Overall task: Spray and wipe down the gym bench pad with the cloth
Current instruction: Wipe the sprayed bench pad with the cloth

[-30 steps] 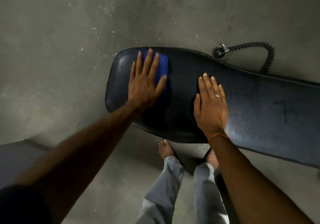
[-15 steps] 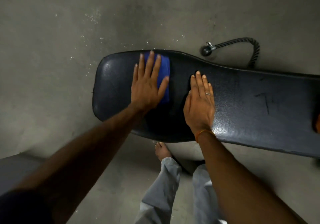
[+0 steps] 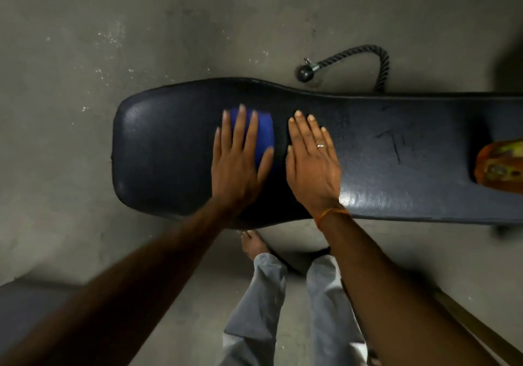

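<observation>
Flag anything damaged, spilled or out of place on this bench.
Dark scratch-like marks score the black vinyl bench pad right of the hands. A black rope handle lies loose on the grey floor behind it. No spill visible.

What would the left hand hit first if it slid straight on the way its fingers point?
Nothing on the pad: the left hand, flat on the blue cloth, points toward the bench pad's far edge, then bare floor.

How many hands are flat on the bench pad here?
2. The left hand presses the blue cloth mid-pad; the right hand rests bare beside it on the bench pad.
</observation>
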The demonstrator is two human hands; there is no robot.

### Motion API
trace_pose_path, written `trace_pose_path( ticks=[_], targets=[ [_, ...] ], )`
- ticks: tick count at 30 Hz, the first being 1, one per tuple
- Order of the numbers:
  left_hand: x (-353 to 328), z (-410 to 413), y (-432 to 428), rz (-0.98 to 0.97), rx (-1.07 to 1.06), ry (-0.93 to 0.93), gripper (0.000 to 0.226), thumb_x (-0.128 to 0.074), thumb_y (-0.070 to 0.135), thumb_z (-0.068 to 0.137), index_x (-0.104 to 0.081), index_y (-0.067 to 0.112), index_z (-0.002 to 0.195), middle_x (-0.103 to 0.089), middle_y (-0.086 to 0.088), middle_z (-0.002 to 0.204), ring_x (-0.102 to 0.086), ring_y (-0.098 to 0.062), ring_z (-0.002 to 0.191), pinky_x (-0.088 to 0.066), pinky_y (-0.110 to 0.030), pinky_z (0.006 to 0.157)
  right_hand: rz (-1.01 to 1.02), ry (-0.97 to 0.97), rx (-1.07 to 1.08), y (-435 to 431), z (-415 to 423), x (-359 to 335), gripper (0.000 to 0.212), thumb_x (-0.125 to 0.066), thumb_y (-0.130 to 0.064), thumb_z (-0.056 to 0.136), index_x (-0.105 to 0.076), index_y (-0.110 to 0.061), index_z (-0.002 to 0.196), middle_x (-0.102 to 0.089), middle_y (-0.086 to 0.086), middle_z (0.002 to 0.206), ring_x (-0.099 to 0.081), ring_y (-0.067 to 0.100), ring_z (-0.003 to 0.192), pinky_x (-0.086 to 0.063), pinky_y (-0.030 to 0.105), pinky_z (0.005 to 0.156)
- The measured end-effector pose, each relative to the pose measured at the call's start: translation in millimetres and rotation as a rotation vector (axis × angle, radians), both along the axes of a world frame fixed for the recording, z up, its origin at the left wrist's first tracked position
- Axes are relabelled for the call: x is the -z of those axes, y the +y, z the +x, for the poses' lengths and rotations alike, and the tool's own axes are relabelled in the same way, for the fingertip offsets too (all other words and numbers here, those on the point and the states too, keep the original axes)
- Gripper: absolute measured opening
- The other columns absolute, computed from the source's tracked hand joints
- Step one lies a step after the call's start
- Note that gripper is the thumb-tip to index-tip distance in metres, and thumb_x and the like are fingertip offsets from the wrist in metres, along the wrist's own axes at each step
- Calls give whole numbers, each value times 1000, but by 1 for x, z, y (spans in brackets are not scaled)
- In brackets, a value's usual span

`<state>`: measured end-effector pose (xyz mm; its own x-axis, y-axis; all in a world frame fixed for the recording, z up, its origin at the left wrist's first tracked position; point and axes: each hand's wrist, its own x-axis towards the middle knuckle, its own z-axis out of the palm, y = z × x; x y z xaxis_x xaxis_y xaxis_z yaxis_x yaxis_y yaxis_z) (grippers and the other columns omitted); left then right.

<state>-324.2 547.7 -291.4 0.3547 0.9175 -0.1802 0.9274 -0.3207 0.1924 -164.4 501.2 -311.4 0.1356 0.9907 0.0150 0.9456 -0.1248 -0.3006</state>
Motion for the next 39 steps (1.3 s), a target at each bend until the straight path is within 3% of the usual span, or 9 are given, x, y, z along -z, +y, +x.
trace_pose_path(
  ticks=[5, 11, 15, 21, 26, 29, 34, 39],
  targets=[
    [7, 58, 62, 55, -214, 31, 72, -21, 57, 104, -11, 17, 163, -8, -10, 171, -4, -36, 158, -11, -51, 128, 59, 74, 174, 0, 3, 1, 53, -37, -16, 104, -40, -10, 157, -33, 5, 167, -25, 21, 157, -19, 38, 130],
    [-3, 22, -40, -1, 69, -30, 74, -32, 56, 103, -14, 15, 163, -5, -10, 171, 1, -33, 158, -9, -51, 129, 46, 129, 131, 2, 25, -7, 56, -40, -16, 97, -48, -13, 152, -41, 2, 163, -37, 19, 152, -34, 37, 123],
    [1, 29, -29, -26, 124, 4, 75, -29, 58, 103, -10, 17, 163, 0, -8, 172, 6, -31, 158, -8, -51, 129, 48, 26, -52, -17, 70, 2, 56, -40, -17, 99, -44, -15, 155, -40, 2, 164, -35, 20, 153, -23, 38, 128],
    [9, 114, 54, 35, -81, 41, 71, -21, 56, 105, -17, 16, 162, -15, -11, 170, -8, -35, 158, -15, -53, 127, 165, 138, 232, -20, 73, 6, 52, -36, -14, 100, -50, -10, 151, -46, 5, 160, -40, 24, 150, -32, 43, 125],
    [0, 98, -12, 18, 114, 3, 72, -27, 55, 105, -14, 15, 163, -7, -11, 171, 0, -31, 159, -12, -52, 128, 175, 297, 401, -18, 78, 0, 56, -36, -11, 95, -50, -8, 149, -48, 8, 158, -44, 26, 147, -29, 35, 126],
    [5, 83, -54, 1, 193, -8, 73, -35, 55, 104, -17, 15, 162, -7, -10, 171, 1, -30, 159, -10, -51, 128, 94, 313, 414, -18, 80, -2, 59, -37, -12, 92, -50, -10, 149, -48, 9, 157, -40, 27, 149, -20, 30, 127],
    [9, 86, -54, 28, 201, 38, 75, -35, 56, 103, -16, 15, 162, -7, -11, 171, 1, -31, 159, -13, -53, 127, 35, 322, 408, -19, 81, -3, 50, -50, -7, 93, -56, -9, 142, -48, 10, 157, -40, 30, 149, -25, 37, 124],
    [7, 88, -54, 32, 184, 83, 74, -29, 55, 103, -14, 15, 163, -6, -11, 171, -1, -32, 158, -13, -53, 128, 128, 506, 438, -26, 88, -16, 44, -46, -8, 92, -65, -7, 132, -59, 10, 145, -49, 25, 140, -39, 38, 120]
  ],
)
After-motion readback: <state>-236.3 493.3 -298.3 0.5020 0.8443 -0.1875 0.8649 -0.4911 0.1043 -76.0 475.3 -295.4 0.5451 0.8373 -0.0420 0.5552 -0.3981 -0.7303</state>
